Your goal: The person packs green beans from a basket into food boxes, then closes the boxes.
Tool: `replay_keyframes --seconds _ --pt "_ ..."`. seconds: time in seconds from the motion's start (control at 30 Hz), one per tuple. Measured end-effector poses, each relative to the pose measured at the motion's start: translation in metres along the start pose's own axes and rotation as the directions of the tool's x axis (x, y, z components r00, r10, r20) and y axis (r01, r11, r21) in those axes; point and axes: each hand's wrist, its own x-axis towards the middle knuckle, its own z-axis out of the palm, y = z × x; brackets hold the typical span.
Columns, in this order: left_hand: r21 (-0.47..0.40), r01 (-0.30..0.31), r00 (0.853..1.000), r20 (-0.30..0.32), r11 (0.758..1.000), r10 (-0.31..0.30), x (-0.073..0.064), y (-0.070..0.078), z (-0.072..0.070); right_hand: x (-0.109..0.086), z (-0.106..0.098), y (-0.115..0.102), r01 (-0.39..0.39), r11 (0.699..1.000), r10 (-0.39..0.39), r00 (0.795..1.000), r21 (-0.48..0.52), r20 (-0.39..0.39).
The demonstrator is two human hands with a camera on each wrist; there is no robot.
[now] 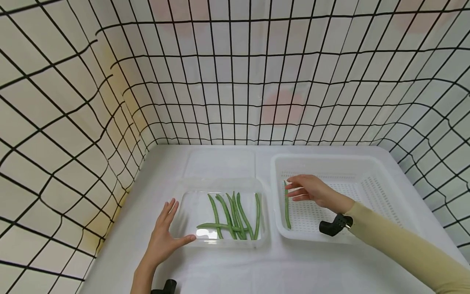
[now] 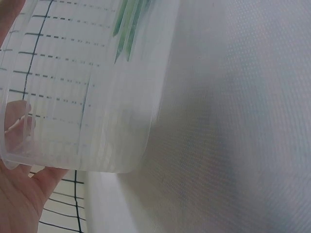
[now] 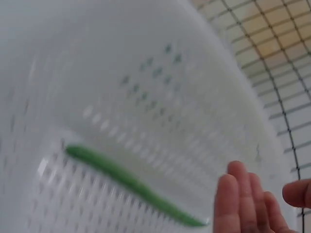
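Observation:
A clear plastic container (image 1: 180, 241) holds several green beans (image 1: 242, 218), one lying across the others. My left hand (image 1: 164, 234), thumb and fingers spread apart, is at the container's left end; in the left wrist view the fingers show at its rim. Over the left part of a white perforated basket (image 1: 341, 192) is my right hand (image 1: 310, 191), its fingers extended and holding nothing. Beside those fingertips, a single green bean (image 3: 131, 184) lies along the basket's left side, apart from the hand in the right wrist view.
Behind the clear container, a flat transparent lid-like sheet (image 1: 220, 161) lies on the white table (image 1: 220, 271). A black wire mesh (image 1: 249, 94) stands along the back and both sides. Each wrist wears a black camera (image 1: 332, 226).

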Motion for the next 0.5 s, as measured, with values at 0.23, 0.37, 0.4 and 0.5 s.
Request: replay_keyframes --seconds 0.23,0.37,0.4,0.5 --pt "-0.002 0.003 1.000 -0.001 1.000 -0.003 -0.001 0.000 0.000 0.013 -0.020 0.021 -0.109 0.994 0.109 0.991 -0.011 0.071" --pt "-0.006 -0.004 1.000 -0.002 1.000 0.003 -0.001 0.000 0.000 0.019 -0.022 0.030 -0.156 0.988 0.155 0.984 0.015 0.089" --pt "-0.006 -0.003 1.000 -0.002 1.000 0.003 -0.001 0.000 0.000 0.020 -0.022 0.032 -0.164 0.986 0.161 0.983 0.026 0.091" --pt "-0.004 0.002 1.000 0.002 1.000 -0.002 -0.001 0.000 0.000 0.025 -0.020 0.036 -0.184 0.982 0.179 0.980 0.049 0.086"
